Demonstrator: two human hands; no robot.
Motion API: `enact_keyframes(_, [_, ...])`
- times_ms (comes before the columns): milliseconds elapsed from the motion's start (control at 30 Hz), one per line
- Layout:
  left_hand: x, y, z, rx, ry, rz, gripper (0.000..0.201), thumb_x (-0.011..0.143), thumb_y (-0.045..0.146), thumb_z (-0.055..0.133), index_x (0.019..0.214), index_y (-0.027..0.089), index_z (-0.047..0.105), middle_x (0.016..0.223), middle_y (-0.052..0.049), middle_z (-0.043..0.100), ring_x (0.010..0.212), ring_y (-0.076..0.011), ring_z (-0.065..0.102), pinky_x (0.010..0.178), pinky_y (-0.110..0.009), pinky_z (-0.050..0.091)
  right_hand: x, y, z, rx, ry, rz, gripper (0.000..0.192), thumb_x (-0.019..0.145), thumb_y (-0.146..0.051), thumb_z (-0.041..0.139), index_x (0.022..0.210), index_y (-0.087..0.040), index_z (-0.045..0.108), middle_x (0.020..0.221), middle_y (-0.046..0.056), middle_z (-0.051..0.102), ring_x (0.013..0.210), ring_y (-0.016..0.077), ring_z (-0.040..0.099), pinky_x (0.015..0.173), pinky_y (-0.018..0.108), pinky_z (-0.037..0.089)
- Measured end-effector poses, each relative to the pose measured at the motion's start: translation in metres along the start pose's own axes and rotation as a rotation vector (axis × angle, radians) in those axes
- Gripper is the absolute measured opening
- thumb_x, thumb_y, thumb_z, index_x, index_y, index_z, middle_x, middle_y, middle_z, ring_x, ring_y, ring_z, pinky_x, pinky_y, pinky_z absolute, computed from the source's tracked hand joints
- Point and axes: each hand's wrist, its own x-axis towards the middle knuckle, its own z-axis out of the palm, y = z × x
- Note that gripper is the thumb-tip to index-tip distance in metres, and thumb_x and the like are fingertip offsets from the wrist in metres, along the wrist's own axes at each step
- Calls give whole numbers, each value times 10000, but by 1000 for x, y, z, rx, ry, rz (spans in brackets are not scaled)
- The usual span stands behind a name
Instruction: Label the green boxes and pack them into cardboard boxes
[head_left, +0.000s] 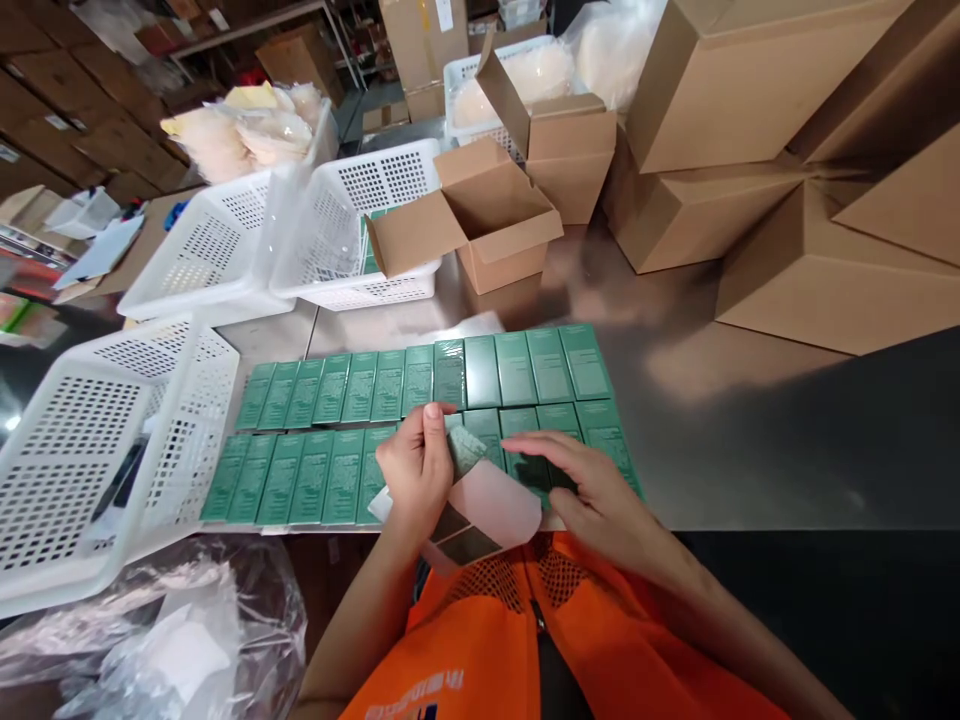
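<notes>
Left hand (417, 466) pinches a pale sleeve (491, 505) at the table edge; right hand (592, 492) lies flat and open on the green boxes (420, 380), likely mid-wrapping; next, a box needs sliding in

Bare steel tabletop (750, 440) lies open at three o'clock of the two rows of green boxes (420, 425), free right up to the stacked cardboard cartons (780, 200) at one o'clock. At twelve o'clock an open carton (480, 220) and a white basket (352, 225) block the way (only a narrow strip stays free). At nine o'clock another white basket (97, 450) walls that side.
</notes>
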Motion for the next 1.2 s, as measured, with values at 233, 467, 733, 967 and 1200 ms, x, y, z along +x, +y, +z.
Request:
enact_keyframes(233, [0, -2, 1, -132, -16, -110, 578, 982, 586, 388, 841, 183, 777, 458, 36, 418, 462, -122, 425, 510, -260, 309, 29, -18, 33, 135, 289, 59, 113, 818, -326, 727, 908, -259, 718, 858, 3, 744, 801, 198, 695, 737, 335, 550])
enact_keyframes(467, [21, -13, -20, -528, -416, -394, 406, 828, 544, 653, 840, 162, 790, 552, 12, 540, 513, -104, 457, 492, -234, 325, 34, -11, 43, -471, 438, -487, 211, 934, -131, 542, 857, -232, 710, 765, 16, 735, 676, 163, 638, 604, 325, 394])
enact_keyframes(733, [48, -30, -34, -609, -535, -565, 273, 553, 331, 849, 735, 144, 767, 594, -10, 653, 512, -94, 511, 494, -208, 389, 19, -16, 44, -426, 136, -934, 207, 972, -109, 515, 845, -184, 659, 911, -1, 742, 823, 140, 628, 644, 310, 381])
enact_keyframes(967, [64, -48, -40, -542, -319, -622, 178, 579, 360, 660, 627, 200, 600, 519, 43, 503, 450, -97, 446, 457, -218, 359, 29, -27, -28, 250, 16, -589, 158, 981, -292, 614, 867, -212, 687, 858, 5, 749, 818, 122, 682, 738, 278, 515])
enact_keyframes(1200, [51, -20, -11, -375, -484, -406, 223, 734, 409, 626, 707, 202, 705, 591, 4, 577, 581, -156, 498, 539, -262, 348, 124, 15, -53, 422, 36, 105, 297, 687, -432, 838, 731, -189, 672, 612, -7, 651, 566, 121, 581, 550, 253, 459])
